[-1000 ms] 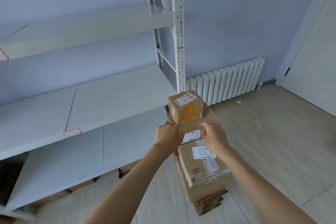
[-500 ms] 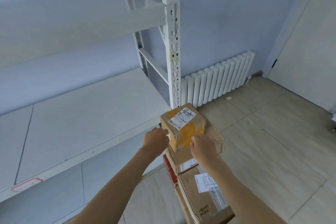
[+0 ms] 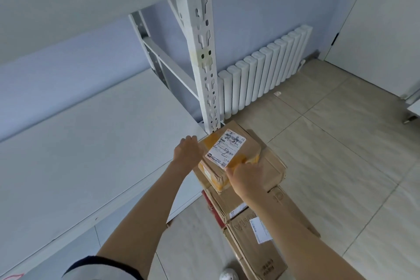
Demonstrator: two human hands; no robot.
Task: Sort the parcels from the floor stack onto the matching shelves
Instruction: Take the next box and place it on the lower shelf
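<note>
A small cardboard parcel (image 3: 229, 143) with yellow tape and a white label bearing handwriting sits at the top of the floor stack (image 3: 256, 218) of brown boxes. My left hand (image 3: 187, 152) presses its left side and my right hand (image 3: 246, 176) grips its near right corner, so both hands hold it. It is level with the front edge of the middle shelf (image 3: 91, 143), right beside the white upright post (image 3: 202, 52). Whether it still rests on the box beneath is hidden by my hands.
An upper shelf (image 3: 68, 7) crosses the top left. A white radiator (image 3: 266, 68) stands against the blue wall behind the stack. Tiled floor (image 3: 341, 143) spreads to the right, with a white door (image 3: 386, 29) beyond. A white shoe tip (image 3: 228, 275) shows below.
My hands moved up from the lower boxes onto the small top parcel and closed on it. The view has moved closer and tilted down toward the stack.
</note>
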